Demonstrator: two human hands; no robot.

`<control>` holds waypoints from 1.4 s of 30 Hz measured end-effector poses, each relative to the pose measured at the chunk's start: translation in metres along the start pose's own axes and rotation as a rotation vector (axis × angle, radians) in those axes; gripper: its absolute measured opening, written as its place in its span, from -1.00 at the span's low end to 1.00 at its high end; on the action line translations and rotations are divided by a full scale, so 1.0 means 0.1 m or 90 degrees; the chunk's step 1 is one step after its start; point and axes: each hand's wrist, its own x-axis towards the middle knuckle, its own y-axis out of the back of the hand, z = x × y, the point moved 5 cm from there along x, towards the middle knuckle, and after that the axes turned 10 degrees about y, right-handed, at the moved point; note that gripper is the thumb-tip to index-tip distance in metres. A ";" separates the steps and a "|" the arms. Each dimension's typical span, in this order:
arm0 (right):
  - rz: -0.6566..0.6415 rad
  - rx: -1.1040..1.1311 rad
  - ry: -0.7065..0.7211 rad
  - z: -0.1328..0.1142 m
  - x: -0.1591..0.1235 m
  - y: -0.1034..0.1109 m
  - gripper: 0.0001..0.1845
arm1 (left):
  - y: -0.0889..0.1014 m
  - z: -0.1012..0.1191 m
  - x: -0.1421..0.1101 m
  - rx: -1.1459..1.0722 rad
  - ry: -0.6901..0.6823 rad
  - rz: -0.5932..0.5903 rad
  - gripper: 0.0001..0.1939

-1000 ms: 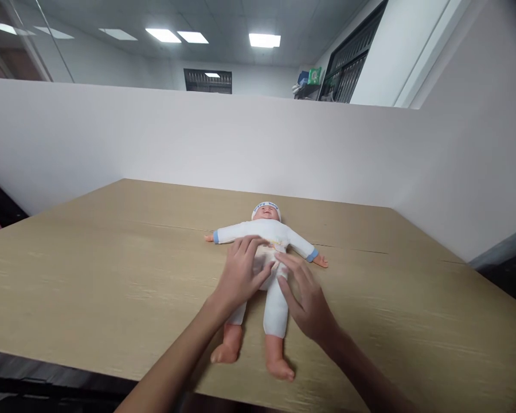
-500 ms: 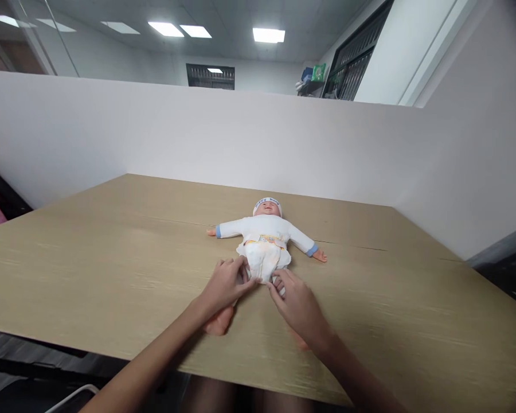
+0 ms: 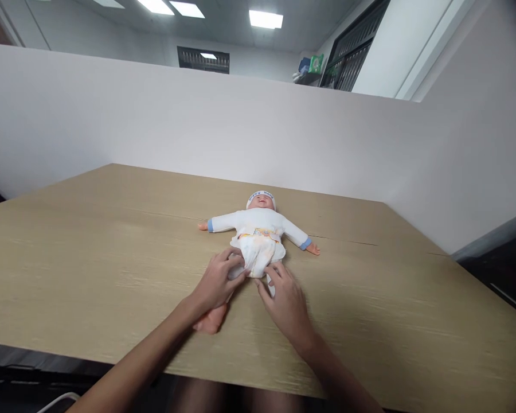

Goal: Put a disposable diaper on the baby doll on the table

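A baby doll point(image 3: 259, 225) in a white suit with blue cuffs and a white cap lies on its back on the wooden table point(image 3: 112, 252), arms spread. A white diaper point(image 3: 258, 252) with a coloured waistband shows at its hips. My left hand point(image 3: 217, 281) is closed round the doll's left thigh, gripping the white trouser leg. My right hand point(image 3: 284, 298) is closed on the other leg and covers it. One bare foot point(image 3: 210, 322) shows beneath my left wrist.
White partition walls point(image 3: 155, 126) close off the back and right of the table. The near table edge runs under my forearms. A dark surface point(image 3: 499, 269) lies off the right side.
Both hands slid from the doll's waist down to its thighs, taking the white trousers with them and uncovering the diaper. The view shifted slightly.
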 end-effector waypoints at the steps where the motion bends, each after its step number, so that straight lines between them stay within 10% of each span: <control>1: 0.004 0.007 0.005 0.00 -0.01 0.00 -0.87 | 0.00 0.01 0.00 -0.013 -0.003 0.003 -0.82; 24: 0.085 0.124 -0.189 0.22 0.05 0.00 -0.74 | -0.14 -0.33 0.07 -0.350 0.219 0.043 -0.52; 32: 0.042 0.137 -0.133 0.24 0.07 -0.03 -0.73 | -0.14 -0.20 0.13 -0.408 0.230 -0.130 -0.53; 42: 0.058 0.109 -0.158 0.19 0.04 0.01 -0.67 | -0.18 -0.28 0.11 -0.503 0.285 -0.176 -0.47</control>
